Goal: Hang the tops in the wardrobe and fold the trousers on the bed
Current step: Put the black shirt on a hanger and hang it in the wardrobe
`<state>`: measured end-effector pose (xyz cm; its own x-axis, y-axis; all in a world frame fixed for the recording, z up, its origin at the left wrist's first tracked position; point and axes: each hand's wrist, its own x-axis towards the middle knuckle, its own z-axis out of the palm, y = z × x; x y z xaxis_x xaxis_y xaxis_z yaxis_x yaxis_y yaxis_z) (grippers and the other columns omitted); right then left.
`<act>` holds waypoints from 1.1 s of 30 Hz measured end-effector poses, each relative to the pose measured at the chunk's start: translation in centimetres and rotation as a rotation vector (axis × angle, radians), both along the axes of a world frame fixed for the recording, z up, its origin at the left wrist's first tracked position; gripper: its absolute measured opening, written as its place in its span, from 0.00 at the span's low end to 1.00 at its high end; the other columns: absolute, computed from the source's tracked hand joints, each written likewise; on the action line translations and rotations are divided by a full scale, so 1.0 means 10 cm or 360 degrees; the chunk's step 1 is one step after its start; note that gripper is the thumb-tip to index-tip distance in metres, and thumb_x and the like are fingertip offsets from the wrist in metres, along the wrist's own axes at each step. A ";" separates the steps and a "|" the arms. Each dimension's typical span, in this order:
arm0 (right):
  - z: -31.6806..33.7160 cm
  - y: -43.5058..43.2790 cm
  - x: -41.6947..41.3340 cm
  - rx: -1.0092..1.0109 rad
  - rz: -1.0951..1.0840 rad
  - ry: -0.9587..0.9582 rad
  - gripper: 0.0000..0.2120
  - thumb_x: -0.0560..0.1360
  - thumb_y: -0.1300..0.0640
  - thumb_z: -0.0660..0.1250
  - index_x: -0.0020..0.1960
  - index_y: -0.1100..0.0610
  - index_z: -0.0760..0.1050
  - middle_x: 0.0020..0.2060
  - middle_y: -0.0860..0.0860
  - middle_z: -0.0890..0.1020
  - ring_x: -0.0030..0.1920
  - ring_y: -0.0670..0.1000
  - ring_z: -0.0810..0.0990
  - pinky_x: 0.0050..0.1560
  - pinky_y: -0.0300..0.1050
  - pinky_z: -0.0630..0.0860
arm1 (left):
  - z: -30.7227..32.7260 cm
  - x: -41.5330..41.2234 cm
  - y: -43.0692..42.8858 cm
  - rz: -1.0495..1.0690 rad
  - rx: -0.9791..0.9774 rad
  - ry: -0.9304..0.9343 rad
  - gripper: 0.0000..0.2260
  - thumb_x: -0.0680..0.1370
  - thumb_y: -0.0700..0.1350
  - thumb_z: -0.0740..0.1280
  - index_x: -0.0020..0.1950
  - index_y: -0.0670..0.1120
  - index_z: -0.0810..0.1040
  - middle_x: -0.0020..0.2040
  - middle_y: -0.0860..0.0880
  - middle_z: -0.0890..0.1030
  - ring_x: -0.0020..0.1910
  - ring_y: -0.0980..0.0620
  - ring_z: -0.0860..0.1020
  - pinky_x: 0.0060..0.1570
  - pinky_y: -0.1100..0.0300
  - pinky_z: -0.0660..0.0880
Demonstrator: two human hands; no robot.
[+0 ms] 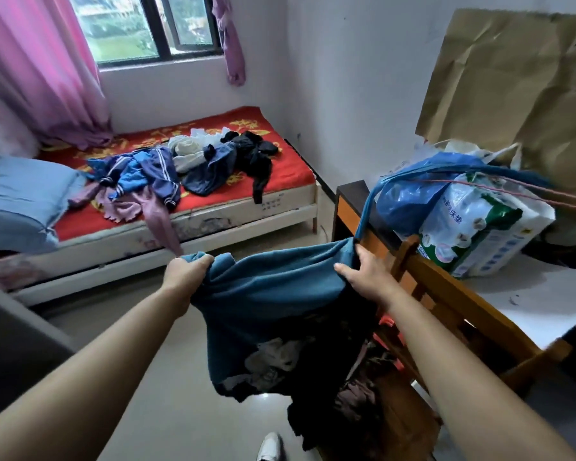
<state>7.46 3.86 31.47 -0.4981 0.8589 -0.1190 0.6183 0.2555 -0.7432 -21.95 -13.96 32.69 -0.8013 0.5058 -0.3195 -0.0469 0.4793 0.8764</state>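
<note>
— Teal soft-knit garment (273, 294) hung bunched between both hands: left hand (188, 271) gripped one edge, right hand (366, 274) the other, over glossy floor (140, 361).
— And the bed (246, 224)?
— Red patterned sheet (290, 174), crumpled clothes pile (187, 164) on it. Wooden chair (446, 294) just beside right hand.

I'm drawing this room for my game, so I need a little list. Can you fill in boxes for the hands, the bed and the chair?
left hand: grips one top edge of the garment
right hand: grips the other edge
garment: teal, spread between both hands, hanging down
bed: red cover, clothes piled on it, unfolded
pillow: blue, at the bed's left end
chair: wooden, beside the right arm
wardrobe: not in view
</note>
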 end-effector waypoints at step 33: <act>0.15 -0.54 -3.46 -0.0050 0.0723 -0.0352 0.10 0.79 0.49 0.69 0.58 0.50 0.80 0.48 0.47 0.83 0.46 0.45 0.81 0.58 0.49 0.79 | 0.59 -2.89 -0.60 0.0185 0.1386 -0.0881 0.13 0.81 0.44 0.54 0.45 0.47 0.78 0.42 0.49 0.80 0.39 0.52 0.80 0.44 0.56 0.78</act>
